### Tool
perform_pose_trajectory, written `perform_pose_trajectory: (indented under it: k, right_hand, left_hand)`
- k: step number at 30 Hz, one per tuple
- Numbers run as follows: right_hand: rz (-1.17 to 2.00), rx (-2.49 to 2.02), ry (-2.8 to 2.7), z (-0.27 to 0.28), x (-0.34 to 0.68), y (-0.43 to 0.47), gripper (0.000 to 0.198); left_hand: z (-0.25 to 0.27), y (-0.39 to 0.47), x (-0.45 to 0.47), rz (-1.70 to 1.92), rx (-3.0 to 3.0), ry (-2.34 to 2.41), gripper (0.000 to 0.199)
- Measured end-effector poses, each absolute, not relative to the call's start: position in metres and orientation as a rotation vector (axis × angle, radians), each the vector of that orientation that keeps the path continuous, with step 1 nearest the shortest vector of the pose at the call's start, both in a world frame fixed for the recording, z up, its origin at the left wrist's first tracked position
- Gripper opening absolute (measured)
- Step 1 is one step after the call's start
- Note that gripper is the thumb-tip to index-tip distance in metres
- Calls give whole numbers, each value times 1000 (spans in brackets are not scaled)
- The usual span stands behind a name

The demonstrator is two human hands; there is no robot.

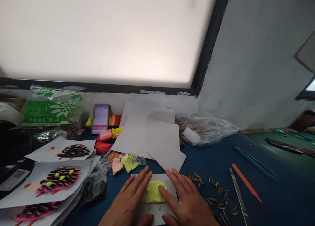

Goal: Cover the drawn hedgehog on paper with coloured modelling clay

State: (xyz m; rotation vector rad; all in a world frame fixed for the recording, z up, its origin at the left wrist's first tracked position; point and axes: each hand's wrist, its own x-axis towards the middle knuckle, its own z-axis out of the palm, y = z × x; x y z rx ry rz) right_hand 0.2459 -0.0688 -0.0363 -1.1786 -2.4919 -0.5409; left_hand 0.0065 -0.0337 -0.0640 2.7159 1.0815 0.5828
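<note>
A flattened piece of yellow-green modelling clay (154,192) lies on a white paper card (157,177), above two small drawn leg marks. My left hand (131,199) rests along the clay's left side, fingers stretched out over the card. From the right, my right hand (183,199) lies with its fingers spread, and one fingertip touches the clay's right edge. Neither hand grips anything. Striped sunflower seeds (222,195) are scattered just right of my right hand. Beyond my hands, an opened packet of lime clay (131,162) sits beside pale pink and orange clay.
Finished seed-and-clay pictures (57,180) are stacked at left. Blank white sheets (152,131) lean at the back beside a plastic bag of seeds (206,131). At right lie blue tweezers (256,162), an orange clay tool (247,183) and a metal blade (238,196). A phone (100,118) stands behind.
</note>
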Motion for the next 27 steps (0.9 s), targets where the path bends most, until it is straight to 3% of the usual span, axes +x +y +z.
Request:
perform_pose_trajectory:
  k: [5, 17, 23, 27]
  right_hand:
    - [-679, -1106, -2535, -49, 247, -70, 57]
    - [-597, -1115, -2543, -46, 242, -75, 56]
    - [-646, -1068, -2548, -37, 239, -73, 44]
    - [-597, -1070, -2551, -37, 240, -73, 49]
  left_hand:
    - [-86, -24, 5, 575, 2752, 1003, 98]
    - [-85, -27, 3, 613, 2687, 1008, 103]
    - [-91, -27, 1, 596, 2668, 1019, 107]
    - [-92, -25, -1, 647, 2646, 982, 103]
